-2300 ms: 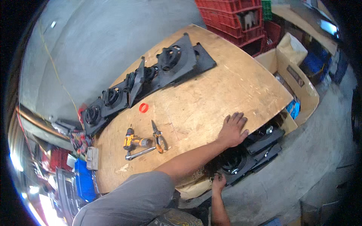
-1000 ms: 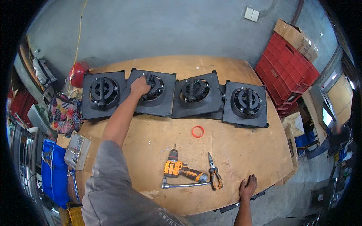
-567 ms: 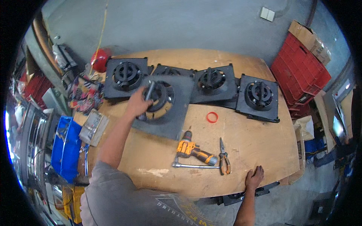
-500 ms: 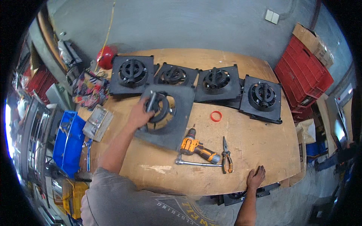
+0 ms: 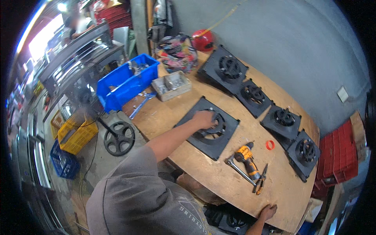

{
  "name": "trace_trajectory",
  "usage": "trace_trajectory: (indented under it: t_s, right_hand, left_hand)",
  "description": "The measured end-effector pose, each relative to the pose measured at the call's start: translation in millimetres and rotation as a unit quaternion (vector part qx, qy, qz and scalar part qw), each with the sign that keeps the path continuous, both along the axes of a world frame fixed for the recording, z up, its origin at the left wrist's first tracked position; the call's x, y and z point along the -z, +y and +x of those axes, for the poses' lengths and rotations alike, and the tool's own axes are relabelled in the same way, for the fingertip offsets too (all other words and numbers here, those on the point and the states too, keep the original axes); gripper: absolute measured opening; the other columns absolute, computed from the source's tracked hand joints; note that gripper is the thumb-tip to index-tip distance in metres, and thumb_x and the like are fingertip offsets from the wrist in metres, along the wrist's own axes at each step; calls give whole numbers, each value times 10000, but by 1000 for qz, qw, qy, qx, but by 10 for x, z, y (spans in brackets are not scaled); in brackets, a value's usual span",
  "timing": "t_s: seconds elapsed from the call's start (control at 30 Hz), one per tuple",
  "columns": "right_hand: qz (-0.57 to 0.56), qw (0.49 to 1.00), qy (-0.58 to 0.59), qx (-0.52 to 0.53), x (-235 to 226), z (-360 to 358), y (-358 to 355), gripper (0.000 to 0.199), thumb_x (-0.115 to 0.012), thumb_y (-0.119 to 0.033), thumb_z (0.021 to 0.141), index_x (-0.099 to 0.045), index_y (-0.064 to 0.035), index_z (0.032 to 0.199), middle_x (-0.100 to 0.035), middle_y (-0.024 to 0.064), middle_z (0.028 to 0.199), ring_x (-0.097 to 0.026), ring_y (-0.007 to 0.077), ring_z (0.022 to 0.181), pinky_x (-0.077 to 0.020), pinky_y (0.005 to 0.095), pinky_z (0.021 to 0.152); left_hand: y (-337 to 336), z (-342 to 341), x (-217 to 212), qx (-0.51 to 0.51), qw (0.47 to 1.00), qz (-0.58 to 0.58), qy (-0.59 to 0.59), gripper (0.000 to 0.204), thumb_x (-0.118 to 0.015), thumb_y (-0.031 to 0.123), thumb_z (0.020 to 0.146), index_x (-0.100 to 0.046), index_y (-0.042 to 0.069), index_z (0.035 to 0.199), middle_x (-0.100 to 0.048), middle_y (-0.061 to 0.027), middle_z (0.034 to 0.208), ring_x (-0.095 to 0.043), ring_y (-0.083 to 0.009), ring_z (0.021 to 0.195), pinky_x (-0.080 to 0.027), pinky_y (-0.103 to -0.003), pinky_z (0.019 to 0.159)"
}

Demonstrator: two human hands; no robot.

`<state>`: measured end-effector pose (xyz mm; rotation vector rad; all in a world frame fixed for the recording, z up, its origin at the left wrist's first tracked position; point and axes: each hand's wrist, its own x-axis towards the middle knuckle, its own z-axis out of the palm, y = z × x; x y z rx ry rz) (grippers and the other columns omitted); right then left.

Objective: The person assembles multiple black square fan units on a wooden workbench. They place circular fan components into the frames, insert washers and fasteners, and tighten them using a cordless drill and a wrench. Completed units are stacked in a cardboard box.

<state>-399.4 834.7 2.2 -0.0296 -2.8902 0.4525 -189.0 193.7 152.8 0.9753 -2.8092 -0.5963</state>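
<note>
My left hand (image 5: 204, 120) is closed on the centre of a black square panel (image 5: 211, 148), which has a round opening and a ring-shaped part in it. The panel lies flat on the wooden table, and my fingers hide part of its middle. My right hand (image 5: 268, 212) rests on the table's near edge with fingers stretched out, holding nothing. Between the hands lie an orange and black cordless drill (image 5: 248, 160), a ratchet wrench (image 5: 239, 169) and long-nose pliers (image 5: 263, 179). A red ring (image 5: 270, 145) lies past the drill.
Several similar black panels line the table's far side, such as one leaning panel (image 5: 224, 70). A blue bin (image 5: 127, 82), a compartment box of small parts (image 5: 171, 85) and a blue-handled tool (image 5: 141, 105) sit left. Red crates (image 5: 337, 154) stand right. A person (image 5: 80, 25) is in the background.
The panel in my left hand has come down from a raised, tilted position onto the table. My view has turned left, bringing more of the bins and floor into sight. My right hand stays at the edge.
</note>
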Motion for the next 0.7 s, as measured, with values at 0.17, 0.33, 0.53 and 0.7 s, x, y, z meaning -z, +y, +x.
trace_trajectory:
  t_s: [0.17,0.33,0.53,0.7]
  right_hand:
    - [-115,978,173,-28,311,1099,-491,465,-535,-269,985,-548,69,1303,-549,289,1321,-526,438,1207,-394,492,1053]
    - [-197,958,120,-171,240,2752,-1717,401,-571,-238,978,-579,71,1233,-592,266,1239,-558,421,1149,-426,467,1002]
    - [-230,942,-40,-241,-356,3235,-3180,320,-600,-165,940,-630,96,1123,-672,237,1052,-637,381,967,-492,437,903]
    - [-390,886,-95,-231,-624,2958,-4537,255,-589,-110,945,-640,92,1092,-684,199,979,-664,246,870,-539,343,794]
  left_hand:
    - [-327,843,-230,-38,991,50,118,535,-685,422,848,-607,109,1276,-694,-210,1057,-660,-386,1014,-518,-479,872]
    - [-1070,2294,409,-240,969,10,51,362,-681,297,843,-676,89,1140,-684,-186,1128,-659,-369,1031,-516,-470,905]
    - [-2261,3504,1058,-270,961,-40,-40,389,-683,216,824,-636,86,1187,-677,-164,1102,-651,-355,1003,-517,-463,890]
    - [-2615,3580,1374,-91,993,57,-50,393,-735,204,767,-676,111,1145,-684,-178,1070,-637,-367,1041,-506,-476,894]
